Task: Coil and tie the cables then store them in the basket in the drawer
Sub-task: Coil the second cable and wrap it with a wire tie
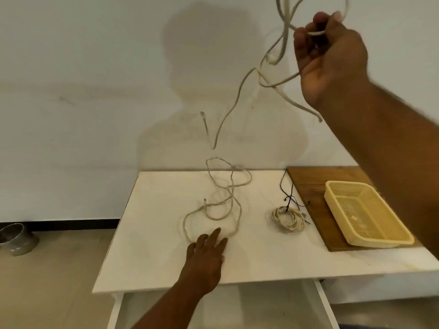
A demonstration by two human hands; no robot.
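Observation:
My right hand [325, 55] is raised high at the upper right and grips a pale cable [237, 96] whose loops and loose ends dangle in the air over the white table [154, 257]. A second pale cable [228, 198] lies loosely spread on the tabletop. My left hand [209, 250] lies flat on the table with straight fingers, its fingertips at the near end of that cable. A small coiled cable bundle [288, 218] tied with thin black string sits to the right. A yellow plastic basket [365, 212] stands on a wooden board [308, 186].
An open white drawer [237, 309] shows under the table's front edge. A metal bowl [16, 238] stands on the floor at the left. A white wall rises behind the table.

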